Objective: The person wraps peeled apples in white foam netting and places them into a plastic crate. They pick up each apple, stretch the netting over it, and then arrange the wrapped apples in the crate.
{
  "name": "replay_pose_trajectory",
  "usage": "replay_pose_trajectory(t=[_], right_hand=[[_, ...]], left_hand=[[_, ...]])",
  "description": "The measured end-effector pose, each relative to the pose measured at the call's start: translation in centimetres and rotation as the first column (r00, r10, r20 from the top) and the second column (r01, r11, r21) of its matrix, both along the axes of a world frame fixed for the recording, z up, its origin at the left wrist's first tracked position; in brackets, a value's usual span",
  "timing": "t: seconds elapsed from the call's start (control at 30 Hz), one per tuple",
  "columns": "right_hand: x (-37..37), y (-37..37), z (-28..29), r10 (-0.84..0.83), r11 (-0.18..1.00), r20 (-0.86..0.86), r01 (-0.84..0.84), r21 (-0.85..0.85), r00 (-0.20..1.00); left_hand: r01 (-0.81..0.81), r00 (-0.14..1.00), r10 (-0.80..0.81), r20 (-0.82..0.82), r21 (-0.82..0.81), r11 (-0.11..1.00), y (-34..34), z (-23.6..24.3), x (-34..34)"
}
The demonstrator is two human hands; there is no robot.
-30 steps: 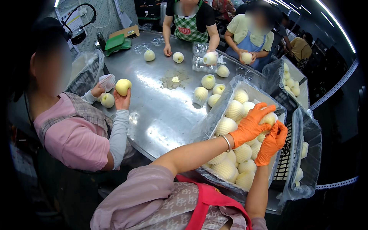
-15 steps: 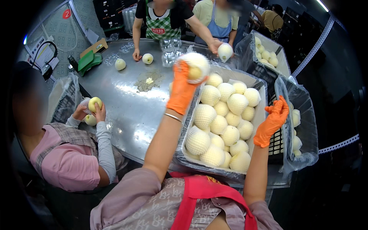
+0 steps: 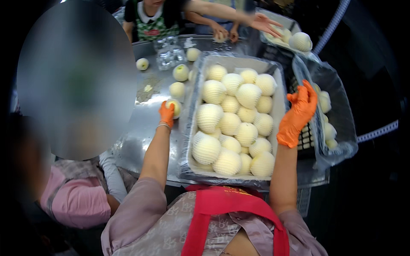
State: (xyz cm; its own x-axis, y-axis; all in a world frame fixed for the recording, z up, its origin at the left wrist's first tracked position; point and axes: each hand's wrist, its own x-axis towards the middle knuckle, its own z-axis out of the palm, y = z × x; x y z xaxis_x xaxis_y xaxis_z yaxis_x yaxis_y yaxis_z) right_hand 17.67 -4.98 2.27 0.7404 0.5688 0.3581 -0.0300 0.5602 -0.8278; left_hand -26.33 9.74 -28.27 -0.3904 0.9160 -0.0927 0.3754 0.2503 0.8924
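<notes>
My left hand point(image 3: 167, 113) in an orange glove grips a pale yellow fruit point(image 3: 174, 108) in foam net on the steel table, just left of a lined crate point(image 3: 276, 123). The crate is full of fruit point(image 3: 230, 122) in white foam nets. My right hand point(image 3: 299, 113), also gloved, is raised by the crate's right side, its fingers loosely bent and apart with nothing visible in them. Beside it are a black plastic grid point(image 3: 306, 141) and a second lined crate point(image 3: 341, 128) holding more netted fruit. More fruit point(image 3: 180, 72) lies on the table point(image 3: 149, 123) beyond my left hand.
Clear clamshell trays point(image 3: 170, 55) stand at the back. A co-worker in a green checked apron point(image 3: 158, 25) and another's hands point(image 3: 220, 32) are across the table; an arm reaches toward a back crate point(image 3: 270, 23). A person in pink point(image 3: 81, 196) is at my left.
My left hand has moved from over the crate down onto the table at left with the fruit. My right hand has let go and risen. A co-worker's hand has released fruit at the back crate.
</notes>
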Motion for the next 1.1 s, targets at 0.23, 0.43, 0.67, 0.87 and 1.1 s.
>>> replay_pose_trajectory(t=[0.23,0.43,0.67,0.87,1.1], right_hand=[[1.7,-1.2,1.1,-0.094,0.987,-0.128,0.108,0.115,0.987],[0.7,-0.9,1.6,-0.116,0.986,-0.125,0.130,0.107,0.985],[0.9,1.6,-2.1,-0.035,0.999,-0.093,0.032,-0.033,0.995],[1.4,3.8,-5.4,-0.209,0.925,0.303,0.289,-0.246,0.930],[-2.1,1.2,-1.9,0.579,0.751,-0.134,-0.590,-0.298,0.804]], left_hand=[[-0.075,0.842,0.170,-0.512,0.201,0.977,3.3,11.6,2.8],[0.705,0.684,-0.706,-0.186,0.418,0.573,-1.5,28.3,19.2],[0.945,0.009,-0.459,-0.888,-0.143,0.296,-3.1,24.1,29.9],[0.835,0.548,-0.731,-0.406,0.227,0.501,-4.9,27.7,27.9],[0.613,0.485,-0.868,0.102,0.669,0.421,-9.8,30.5,26.1]])
